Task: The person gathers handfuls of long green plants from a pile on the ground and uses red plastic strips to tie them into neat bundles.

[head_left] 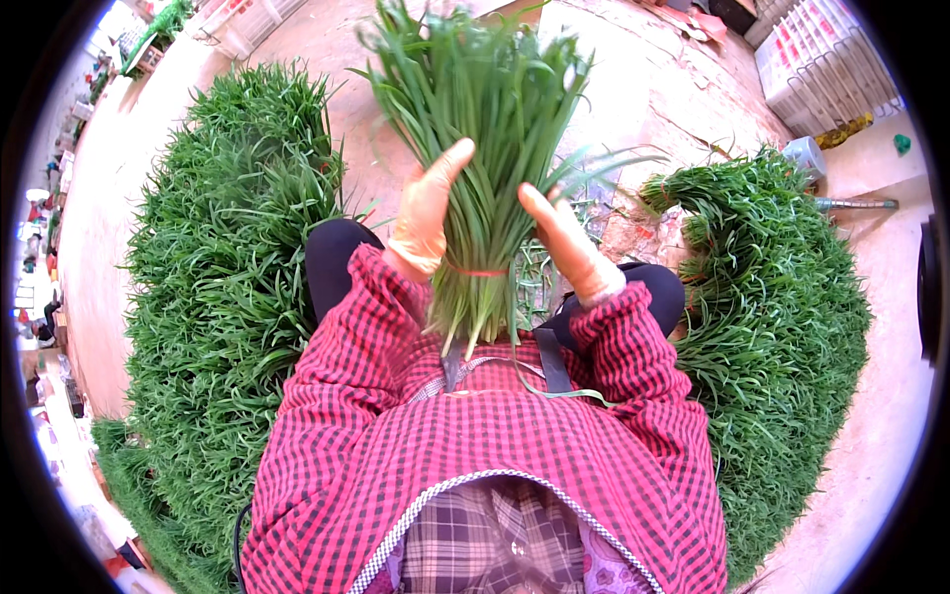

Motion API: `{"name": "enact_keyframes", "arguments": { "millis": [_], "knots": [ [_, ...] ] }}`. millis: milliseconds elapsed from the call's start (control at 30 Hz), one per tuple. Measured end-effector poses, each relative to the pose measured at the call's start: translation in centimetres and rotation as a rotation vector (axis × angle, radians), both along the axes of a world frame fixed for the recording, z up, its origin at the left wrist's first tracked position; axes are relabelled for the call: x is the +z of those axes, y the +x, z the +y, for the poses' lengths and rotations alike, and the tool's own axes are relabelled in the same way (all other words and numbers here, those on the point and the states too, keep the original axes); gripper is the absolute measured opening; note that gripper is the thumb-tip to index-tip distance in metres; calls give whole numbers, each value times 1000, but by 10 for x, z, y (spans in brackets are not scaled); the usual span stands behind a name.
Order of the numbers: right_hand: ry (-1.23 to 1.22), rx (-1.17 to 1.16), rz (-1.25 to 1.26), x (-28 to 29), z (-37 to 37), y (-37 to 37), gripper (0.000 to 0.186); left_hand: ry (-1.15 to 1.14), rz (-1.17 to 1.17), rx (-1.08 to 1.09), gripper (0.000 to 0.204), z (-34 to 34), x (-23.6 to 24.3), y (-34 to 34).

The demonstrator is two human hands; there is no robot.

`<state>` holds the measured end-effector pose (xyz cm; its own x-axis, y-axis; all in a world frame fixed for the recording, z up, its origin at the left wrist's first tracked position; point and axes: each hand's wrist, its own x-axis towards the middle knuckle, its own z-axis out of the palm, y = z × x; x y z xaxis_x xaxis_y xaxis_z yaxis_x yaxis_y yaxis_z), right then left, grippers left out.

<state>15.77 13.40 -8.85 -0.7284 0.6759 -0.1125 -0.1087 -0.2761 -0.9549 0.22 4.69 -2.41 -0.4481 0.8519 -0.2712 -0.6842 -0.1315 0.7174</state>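
A large bunch of long flat green leaves, which look like Chinese chives [485,188], stands upright in front of my lap. A thin reddish band [477,271] circles it near the pale stem ends. My left hand [427,213], in what looks like a thin orange glove, presses against the bunch's left side with its thumb pointing up. On the opposite side my right hand [571,243], covered the same way, lies along the leaves. The bunch is clasped between the two hands. A few leaves stick out beyond my right hand. The leaf tips are blurred.
Dense heaps of green leaves lie on my left [228,257] and right [782,297], with tied bunches among the right one. Loose leaf scraps [534,282] litter the floor between my knees. White crates [826,64] and a pale bucket [804,156] stand at far right.
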Motion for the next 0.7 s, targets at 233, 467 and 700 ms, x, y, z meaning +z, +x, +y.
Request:
{"name": "enact_keyframes", "arguments": {
  "millis": [233,467,700],
  "knots": [
    [106,-439,66,32,49,-27,40,1,107,79,35,-4,9,16],
    [-177,16,71,2,57,37,43,-36,-87,53,36,-15,12,-21],
    [134,188,-197,24,-27,42,45,6,-202,182,31,-21,-1,-60]
  ]
}}
